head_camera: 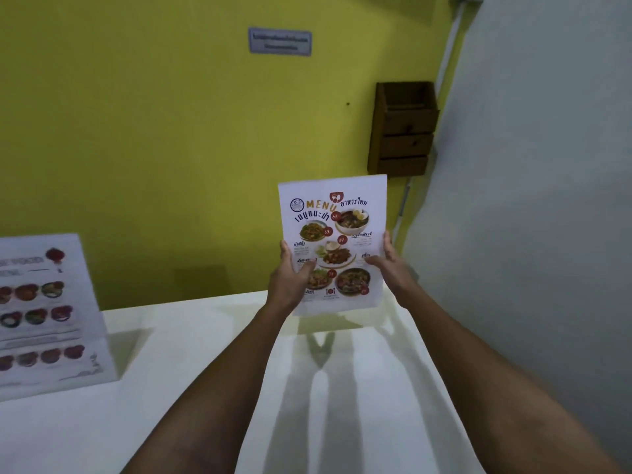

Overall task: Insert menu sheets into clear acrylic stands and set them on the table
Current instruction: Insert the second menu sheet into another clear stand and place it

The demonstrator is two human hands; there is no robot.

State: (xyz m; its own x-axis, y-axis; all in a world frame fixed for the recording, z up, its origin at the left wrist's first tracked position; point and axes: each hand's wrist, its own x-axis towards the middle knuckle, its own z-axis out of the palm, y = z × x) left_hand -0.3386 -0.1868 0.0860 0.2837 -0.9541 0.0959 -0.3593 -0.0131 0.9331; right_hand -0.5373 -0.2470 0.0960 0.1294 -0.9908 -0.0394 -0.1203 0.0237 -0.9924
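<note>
Near to far: white surface (212, 388) bare in the near and middle part, only forearm shadows on it. Left hand (290, 278) and right hand (393, 265) are both closed on the menu sheet (333, 241), thumbs across the printed face, fingers behind, one hand per side edge in the lower half. Sheet is upright, print toward the camera, with its bottom edge down at the far edge of the surface near the right corner; can't tell if it's touching, or whether a clear stand is already around it, since no acrylic edge is visible there. Risks, as I judge them: paper is limp and the top half is unsupported, so it could buckle or fold if pushed into a tight slot; uneven pull between the hands could skew it; set this close to the far edge and wall, a stand could tip off the back. Count: two hands, one loose sheet, one filled acrylic stand (48, 309) standing at the left edge of the surface, blurred. Beyond, on the yellow wall: one brown wooden holder (403, 128) and one small sign plate (279, 41).
</note>
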